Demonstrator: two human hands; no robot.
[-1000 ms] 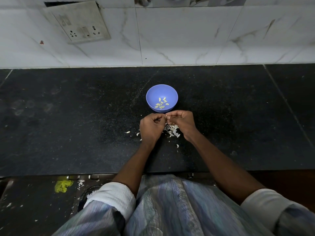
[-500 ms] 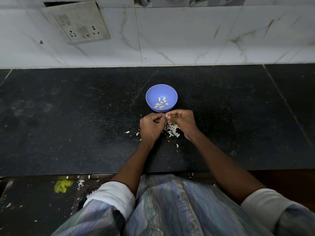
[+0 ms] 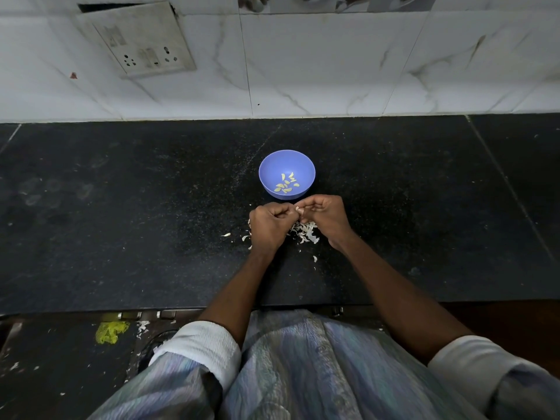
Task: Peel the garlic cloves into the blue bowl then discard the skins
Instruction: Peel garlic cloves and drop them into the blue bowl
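While pinched between both sets of fingers, garlic clove just short of the blue bowl.
Left hand and right hand curled knuckle to knuckle around it, directly before the bowl's near rim; long axis too hidden to tell; skins heaped on the tabletop beneath; right hand marginally nearer the bowl.

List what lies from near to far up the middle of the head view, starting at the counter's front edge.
Pile of white papery garlic skins → left hand and right hand pinching a garlic clove → round blue plastic bowl holding peeled cloves → white marble-tiled wall.
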